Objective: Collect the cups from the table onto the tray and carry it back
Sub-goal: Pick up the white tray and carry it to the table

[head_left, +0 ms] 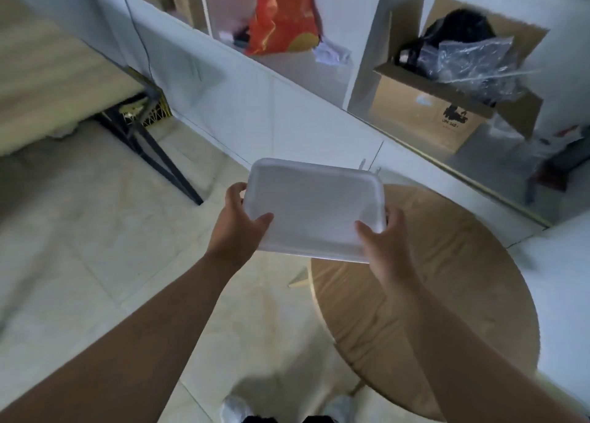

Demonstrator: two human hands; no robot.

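Gripping opposite short edges, both hands [314,234] hold the tray [311,205] above open floor [95,247].

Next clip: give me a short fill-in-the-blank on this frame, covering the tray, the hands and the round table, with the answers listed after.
1. The white tray is held by ____ hands, the left hand and the right hand gripping opposite ends.
2. The number of cups on the tray is ____.
3. The wooden table below the right hand has a ____ top.
4. The open cardboard box stands on a ____ cabinet.

Answers: both; zero; round; white
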